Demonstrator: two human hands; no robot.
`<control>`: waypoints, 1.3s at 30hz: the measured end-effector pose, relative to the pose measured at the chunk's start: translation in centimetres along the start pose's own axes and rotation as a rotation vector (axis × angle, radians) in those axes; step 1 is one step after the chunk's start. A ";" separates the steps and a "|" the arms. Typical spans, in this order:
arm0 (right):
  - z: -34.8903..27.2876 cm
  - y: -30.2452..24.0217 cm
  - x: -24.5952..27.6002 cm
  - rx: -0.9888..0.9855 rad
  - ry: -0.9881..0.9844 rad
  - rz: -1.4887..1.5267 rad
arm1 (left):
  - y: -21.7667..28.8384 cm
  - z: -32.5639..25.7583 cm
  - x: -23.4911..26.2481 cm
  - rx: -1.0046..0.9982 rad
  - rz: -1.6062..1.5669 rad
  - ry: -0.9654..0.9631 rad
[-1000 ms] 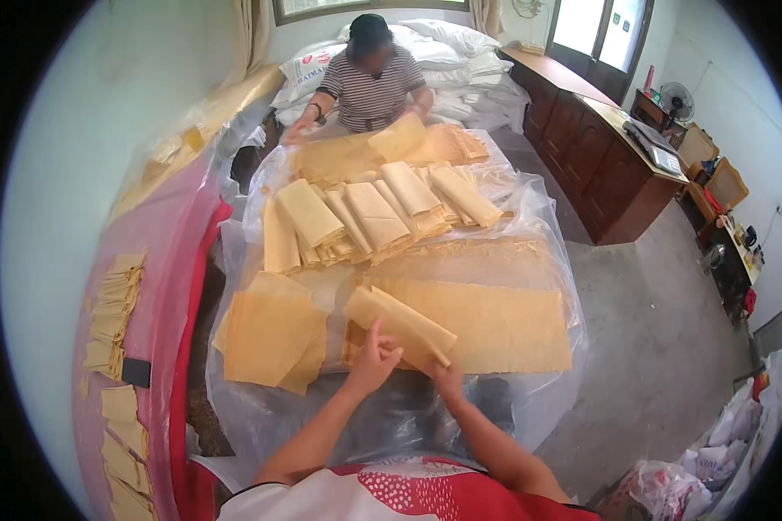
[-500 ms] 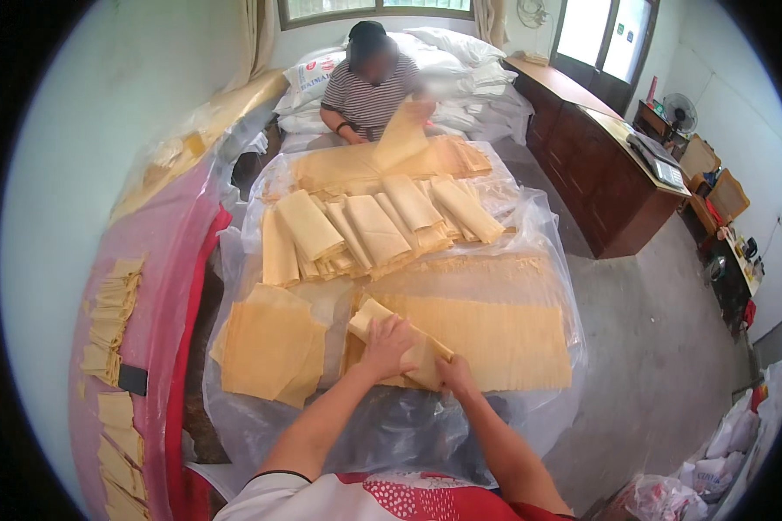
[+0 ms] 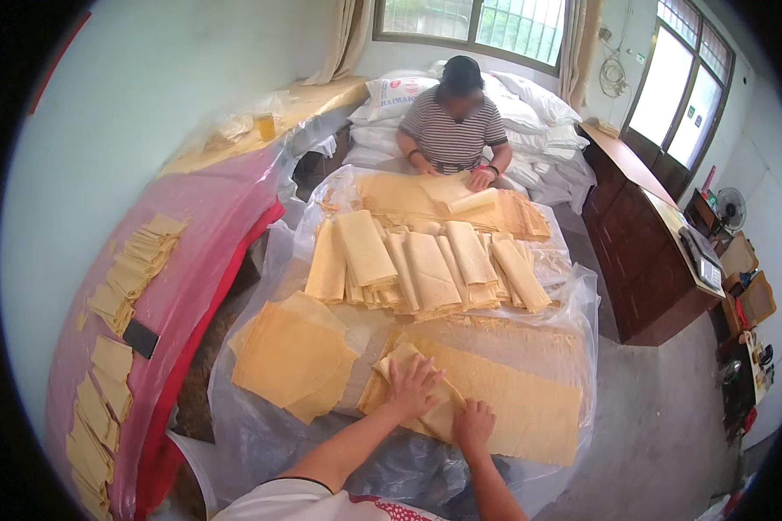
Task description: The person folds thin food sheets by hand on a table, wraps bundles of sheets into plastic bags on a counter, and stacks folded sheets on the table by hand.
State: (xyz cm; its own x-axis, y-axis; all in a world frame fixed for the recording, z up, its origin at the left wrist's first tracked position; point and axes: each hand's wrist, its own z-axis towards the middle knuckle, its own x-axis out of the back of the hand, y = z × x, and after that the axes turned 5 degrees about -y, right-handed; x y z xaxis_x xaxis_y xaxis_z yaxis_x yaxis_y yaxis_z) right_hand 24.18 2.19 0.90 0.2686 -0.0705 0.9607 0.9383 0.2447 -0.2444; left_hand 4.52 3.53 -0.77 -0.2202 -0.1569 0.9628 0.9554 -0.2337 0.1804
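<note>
A thin tan sheet (image 3: pixel 444 410), like dried bean curd skin, lies partly folded at the near side of the table. My left hand (image 3: pixel 414 388) presses flat on its folded part with the fingers spread. At the fold's right-hand edge, my right hand (image 3: pixel 473 424) has its fingers curled onto the sheet. Beneath and to the right spreads a wide stack of similar sheets (image 3: pixel 530 395). Left of my hands lies another pile of loose sheets (image 3: pixel 291 356). Several folded bundles (image 3: pixel 430 269) rest in a row across the middle of the table.
Clear plastic (image 3: pixel 269 443) covers the table. Across it, a co-worker (image 3: pixel 456 117) handles sheets on a far stack (image 3: pixel 391 195). A pink-covered surface (image 3: pixel 200 226) at left holds more folded pieces and a dark phone (image 3: pixel 141 339). A brown wooden counter (image 3: pixel 639 226) stands at right.
The view has tilted up and turned left. My hands stay at the folded sheet, the left still flat on it. The co-worker has lowered the raised sheet onto the far stack.
</note>
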 end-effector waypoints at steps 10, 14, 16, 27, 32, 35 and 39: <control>1.8 -0.2 6.5 0.185 0.113 0.423 | -6.3 6.0 8.9 -0.179 0.118 -0.329; 4.5 -0.4 8.5 0.301 0.324 0.483 | -9.2 6.2 11.6 -0.187 -0.437 -0.457; 5.1 -0.4 8.3 -0.042 0.451 0.775 | -10.3 6.3 12.2 -0.190 -0.620 -0.340; 1.5 -1.3 0.3 0.256 0.134 0.233 | -17.1 13.8 9.0 0.557 -0.880 0.519; -1.6 -3.2 0.2 0.277 -0.181 0.046 | -15.3 3.0 5.3 0.462 -0.330 0.108; -2.5 -3.6 0.8 0.324 -0.232 0.026 | -14.4 -5.7 6.6 0.420 -0.229 -0.033; -2.0 -3.7 1.0 0.386 -0.220 -0.017 | -14.3 -15.6 10.7 0.343 -0.086 -0.237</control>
State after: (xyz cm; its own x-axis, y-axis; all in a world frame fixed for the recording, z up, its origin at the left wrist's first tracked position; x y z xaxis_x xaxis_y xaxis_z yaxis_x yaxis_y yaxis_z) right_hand 21.42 -0.68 2.49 0.1619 0.1196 0.9795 0.7809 0.5913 -0.2013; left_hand -14.52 -9.78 3.86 -0.2885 0.0838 0.9538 0.9546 0.1024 0.2797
